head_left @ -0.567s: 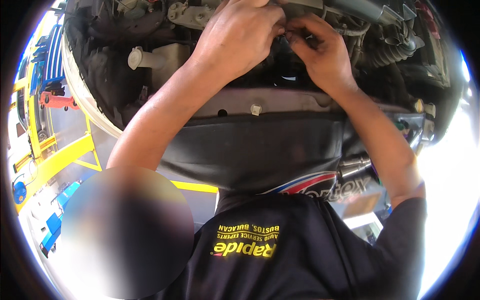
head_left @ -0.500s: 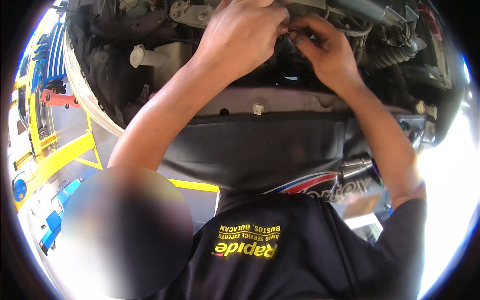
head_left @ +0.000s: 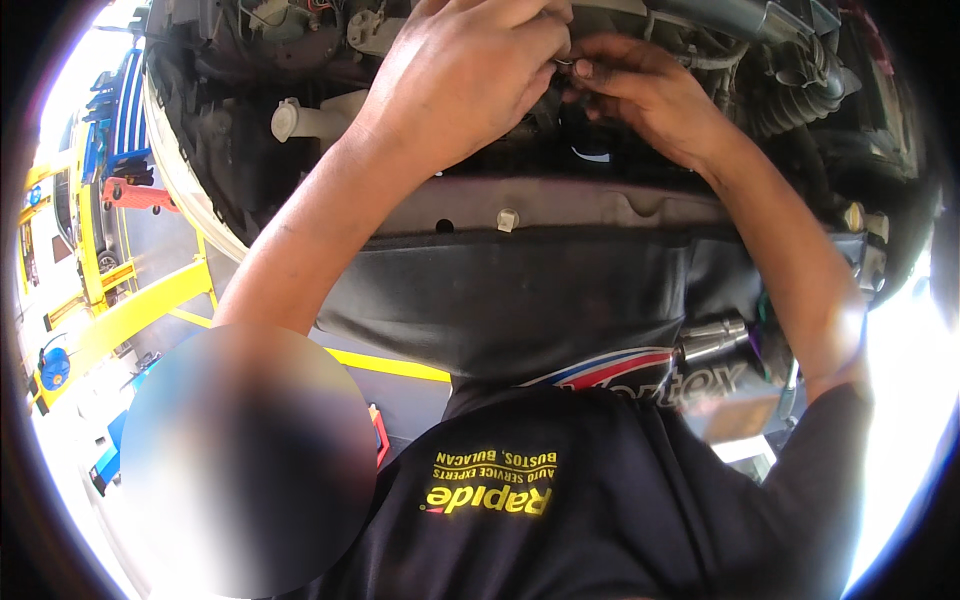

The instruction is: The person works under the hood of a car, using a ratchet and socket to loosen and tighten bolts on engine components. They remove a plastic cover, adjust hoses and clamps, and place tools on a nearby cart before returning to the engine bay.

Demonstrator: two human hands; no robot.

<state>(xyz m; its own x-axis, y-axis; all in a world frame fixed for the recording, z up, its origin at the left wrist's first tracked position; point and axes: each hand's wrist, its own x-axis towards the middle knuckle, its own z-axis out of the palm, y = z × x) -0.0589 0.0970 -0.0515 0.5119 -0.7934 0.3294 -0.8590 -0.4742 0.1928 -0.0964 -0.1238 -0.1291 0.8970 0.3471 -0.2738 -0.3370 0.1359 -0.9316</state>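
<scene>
Over the engine bay at the top, my left hand (head_left: 468, 80) has its fingers curled inward, their tips partly hidden. My right hand (head_left: 655, 95) faces it, thumb and forefinger pinched together. A small, thin, shiny piece (head_left: 564, 62) shows between the two hands; it is too small to name, and the left fingers lie close against it. Dark engine parts surround both hands. Left of my left wrist is a pale plastic reservoir with a round cap (head_left: 286, 120). Beside my right hand runs a ribbed air hose (head_left: 800, 108).
A black fender cover (head_left: 500, 295) drapes over the car's front edge below the metal crossmember (head_left: 575, 205). A shiny metal cylindrical thing (head_left: 712, 338) lies near my right forearm. Yellow lift arms (head_left: 150, 312) and a red wheeled creeper (head_left: 140, 194) stand at the left.
My left hand has shifted slightly left and turned, its back more toward me. The right fingers have closed in nearer to the small piece. The whole view has moved a little.
</scene>
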